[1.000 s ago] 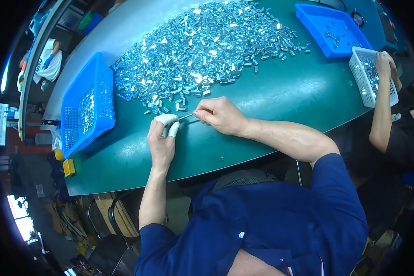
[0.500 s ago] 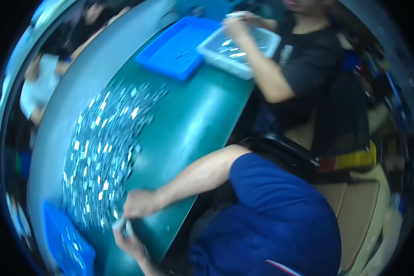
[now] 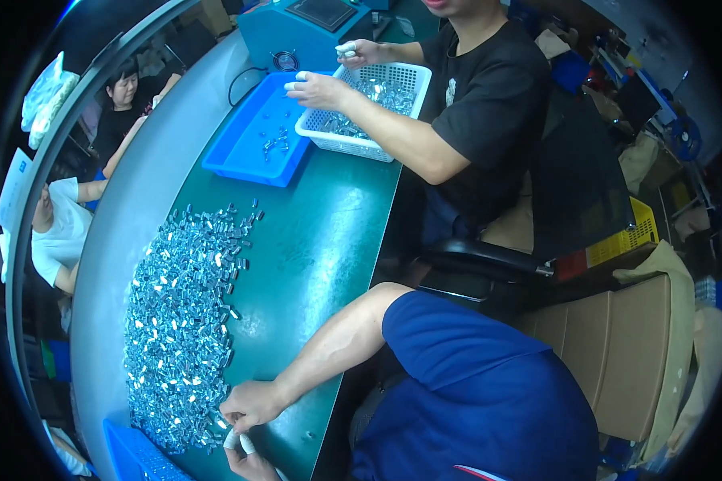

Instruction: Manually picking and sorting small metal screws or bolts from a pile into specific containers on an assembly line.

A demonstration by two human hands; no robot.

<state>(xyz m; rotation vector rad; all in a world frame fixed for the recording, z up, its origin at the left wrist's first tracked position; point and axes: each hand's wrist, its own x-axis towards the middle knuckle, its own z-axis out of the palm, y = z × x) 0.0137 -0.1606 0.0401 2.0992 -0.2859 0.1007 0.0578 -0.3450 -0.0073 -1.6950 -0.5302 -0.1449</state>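
Note:
My right hand [image 3: 253,405] is closed, its fingertips pinched together at the near edge of a heap of small shiny metal pieces [image 3: 176,337]. Just below it is my left hand [image 3: 250,460], thumb and a finger in white finger cots, curled close to the right fingertips. Whatever lies between the fingers of either hand is too small or hidden to make out. The heap spreads over the green tabletop [image 3: 297,297] beyond both hands.
At lower left stands a blue tray [image 3: 132,453]. Farther up are another blue tray [image 3: 245,164] with a few pieces and a white basket [image 3: 349,144] of metal pieces, where a co-worker's hands [image 3: 325,90] are at work. Behind them is a teal machine [image 3: 285,36].
The view has shifted and is sharper now. My two hands stay close together by the heap's edge. The co-worker's hands have come apart over the basket and blue tray.

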